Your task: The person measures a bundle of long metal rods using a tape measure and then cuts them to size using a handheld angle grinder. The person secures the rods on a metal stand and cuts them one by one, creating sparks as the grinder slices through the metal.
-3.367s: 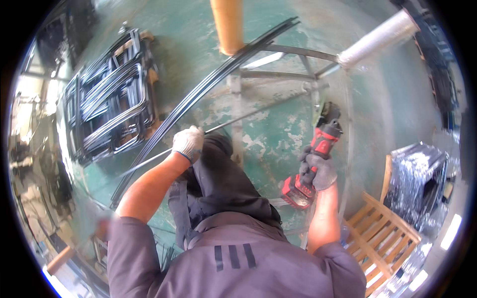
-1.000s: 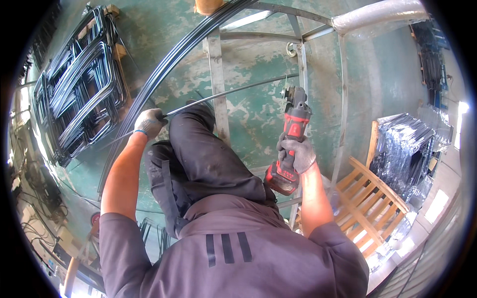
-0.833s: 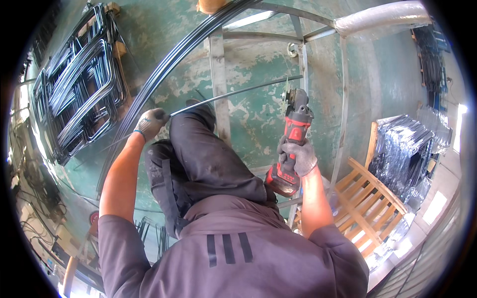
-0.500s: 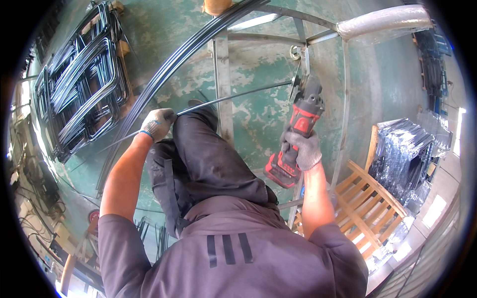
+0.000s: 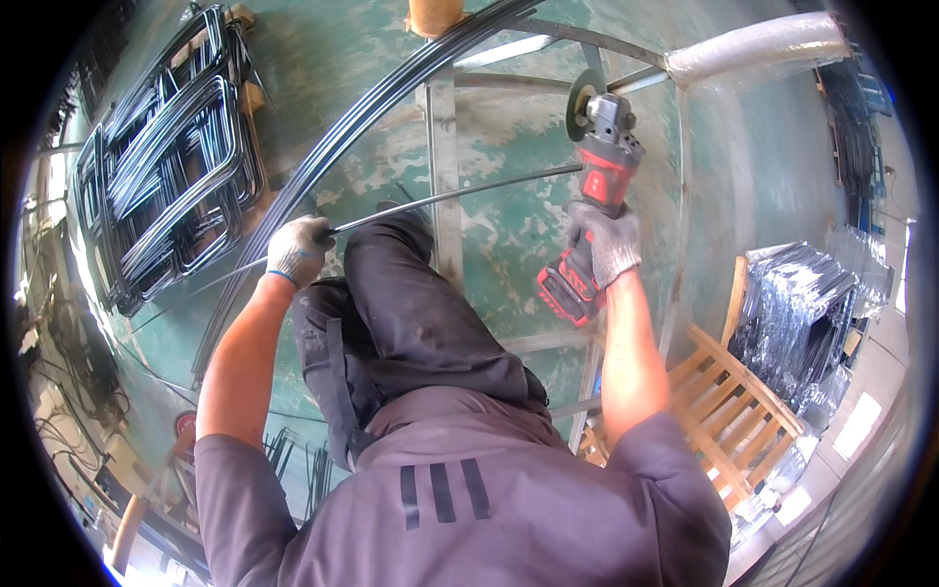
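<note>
My gloved left hand (image 5: 299, 248) is closed round a thin dark metal rod (image 5: 469, 190), which runs across my raised leg to the right. My gloved right hand (image 5: 603, 241) grips a red and black cordless angle grinder (image 5: 608, 161) by its body, battery toward me. The grinder's disc (image 5: 584, 104) stands above and beyond the rod's right end, apart from it. That end lies close to the grinder's body; whether they touch I cannot tell. Beside my left hand, a bundle of long dark rods (image 5: 357, 119) slants from near left to far right.
A metal frame (image 5: 443, 147) of square tubing stands in front of me. Bent rod frames (image 5: 171, 161) are stacked at the far left. On the right are a wooden pallet (image 5: 738, 416), wrapped metal pieces (image 5: 792, 313) and a plastic-wrapped roll (image 5: 758, 47).
The grinder has moved away from me and slightly right, its disc leaving the rod's end and turning more into view. My left hand still holds the rod, barely shifted.
</note>
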{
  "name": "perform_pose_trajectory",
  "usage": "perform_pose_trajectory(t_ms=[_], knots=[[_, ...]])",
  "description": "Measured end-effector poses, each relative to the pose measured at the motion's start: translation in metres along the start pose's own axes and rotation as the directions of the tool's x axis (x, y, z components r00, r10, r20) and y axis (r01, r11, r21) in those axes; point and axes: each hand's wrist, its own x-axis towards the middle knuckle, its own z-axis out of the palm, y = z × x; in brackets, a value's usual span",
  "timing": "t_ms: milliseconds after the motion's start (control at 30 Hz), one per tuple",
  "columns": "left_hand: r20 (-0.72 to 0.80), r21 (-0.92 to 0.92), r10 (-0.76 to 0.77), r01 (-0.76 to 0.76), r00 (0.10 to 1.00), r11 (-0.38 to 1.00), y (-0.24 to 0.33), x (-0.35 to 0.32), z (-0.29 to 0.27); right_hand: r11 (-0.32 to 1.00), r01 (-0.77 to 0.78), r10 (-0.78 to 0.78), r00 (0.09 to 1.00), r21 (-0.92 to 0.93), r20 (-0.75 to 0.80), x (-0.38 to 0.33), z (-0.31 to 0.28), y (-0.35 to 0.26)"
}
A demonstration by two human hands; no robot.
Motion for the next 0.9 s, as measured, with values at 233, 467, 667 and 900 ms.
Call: perform_pose_trajectory(t_ms=[233,467,667,900], knots=[[0.094,0.123,-0.007,-0.005,0.996,0.992,-0.009,-0.019,0.029,0.964,0.243,-0.210,0.946,0.111,-0.247,0.001,0.020,-0.007],[0.082,0.014,-0.044,0.043,0.996,0.999,0.002,-0.023,0.031,0.961,0.263,-0.212,0.905,0.091,-0.370,0.008,0.034,-0.026],[0.051,-0.271,-0.097,0.108,0.994,0.957,0.009,-0.031,0.012,0.971,0.206,-0.141,0.901,0.119,-0.411,0.015,0.029,-0.015],[-0.087,-0.108,-0.017,0.007,0.996,0.994,0.046,-0.043,-0.014,0.968,0.102,0.001,0.911,0.229,-0.412,0.042,-0.017,0.037]])
